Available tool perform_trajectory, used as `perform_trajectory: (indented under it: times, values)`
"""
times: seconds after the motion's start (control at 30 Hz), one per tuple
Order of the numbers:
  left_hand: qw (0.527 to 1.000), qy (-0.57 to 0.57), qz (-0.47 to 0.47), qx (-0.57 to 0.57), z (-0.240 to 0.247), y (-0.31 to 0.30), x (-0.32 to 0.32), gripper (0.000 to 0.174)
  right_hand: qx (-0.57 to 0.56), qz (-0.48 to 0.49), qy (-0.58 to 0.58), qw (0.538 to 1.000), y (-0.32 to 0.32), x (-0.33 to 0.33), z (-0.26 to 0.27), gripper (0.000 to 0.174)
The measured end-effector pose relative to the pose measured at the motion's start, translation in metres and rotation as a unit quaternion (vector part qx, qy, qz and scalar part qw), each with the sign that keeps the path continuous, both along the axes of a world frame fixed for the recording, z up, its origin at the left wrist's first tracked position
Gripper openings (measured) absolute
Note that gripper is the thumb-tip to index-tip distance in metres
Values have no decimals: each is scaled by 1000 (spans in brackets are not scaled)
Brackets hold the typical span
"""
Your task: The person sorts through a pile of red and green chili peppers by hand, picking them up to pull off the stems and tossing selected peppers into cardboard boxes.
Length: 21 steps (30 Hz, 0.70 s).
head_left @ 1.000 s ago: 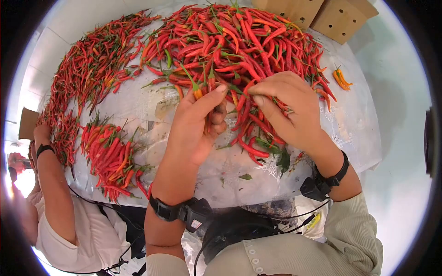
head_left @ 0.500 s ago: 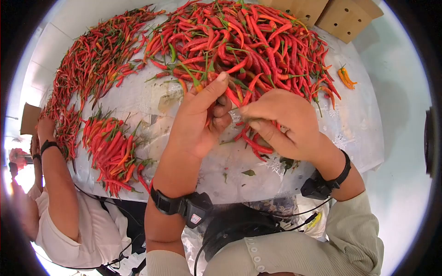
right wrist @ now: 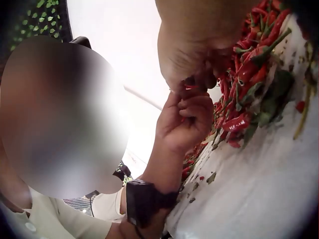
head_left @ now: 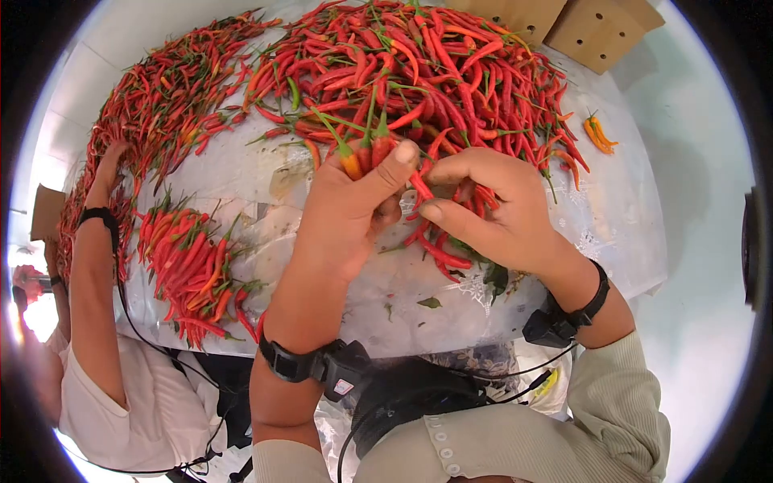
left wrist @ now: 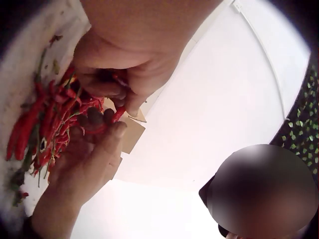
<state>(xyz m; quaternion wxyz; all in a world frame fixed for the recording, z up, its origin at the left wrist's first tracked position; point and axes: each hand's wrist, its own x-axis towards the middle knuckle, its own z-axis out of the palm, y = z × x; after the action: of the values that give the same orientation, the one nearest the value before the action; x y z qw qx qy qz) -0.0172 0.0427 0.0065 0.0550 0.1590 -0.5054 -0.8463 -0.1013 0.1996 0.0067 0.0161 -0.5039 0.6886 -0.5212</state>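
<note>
Holds a bunch of chillies in the left hand, fingers curled, thumb clamped across the stems. Pinches one red chilli between thumb and forefinger of the right hand, at 3 o'clock of the bunch and touching it. Both at the near edge of the big pile, spread toward 12 o'clock on the bench. At 10 o'clock, a second pile; at 8 o'clock, a small heap; at 2 o'clock, two orange chillies; at 1 o'clock, cardboard boxes. At 9 o'clock, another person's hand on the second pile.
</note>
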Motion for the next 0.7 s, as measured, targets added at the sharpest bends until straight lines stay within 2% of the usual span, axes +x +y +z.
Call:
perform_trajectory:
  times: [0.03,0.13,0.2,0.27,0.37,0.4,0.47,0.53,0.6,0.67,0.7]
  values:
    - [999,-13,5,-47,2,3,0,18,19,-1,-39,999,0,1,-1,19]
    - [997,-14,11,-77,3,5,-1,24,65,-28,-134,988,1,1,2,17]
    - [998,-22,45,-43,3,7,-1,26,80,-71,-178,978,1,-5,3,16]
    - [996,-31,77,-23,5,8,0,23,11,-126,-167,978,4,-21,-2,15]
    - [988,-60,141,4,11,4,-3,15,-131,-227,-108,959,19,-39,22,14]
    - [990,-46,131,25,7,-1,-4,15,-191,-263,-79,942,26,-43,37,14]
    - [992,-22,110,63,-3,-11,-1,15,-357,-358,49,861,42,-58,59,17]
    - [988,-35,110,105,1,-10,-1,15,-462,-347,275,768,53,-64,99,21]
    - [985,-45,105,129,3,-11,-1,15,-502,-334,345,719,67,-70,135,25]
    - [984,-48,109,133,3,-10,-1,16,-496,-382,389,676,65,-81,162,25]
    - [983,-48,112,136,3,-9,-2,18,-498,-398,387,667,64,-100,172,31]
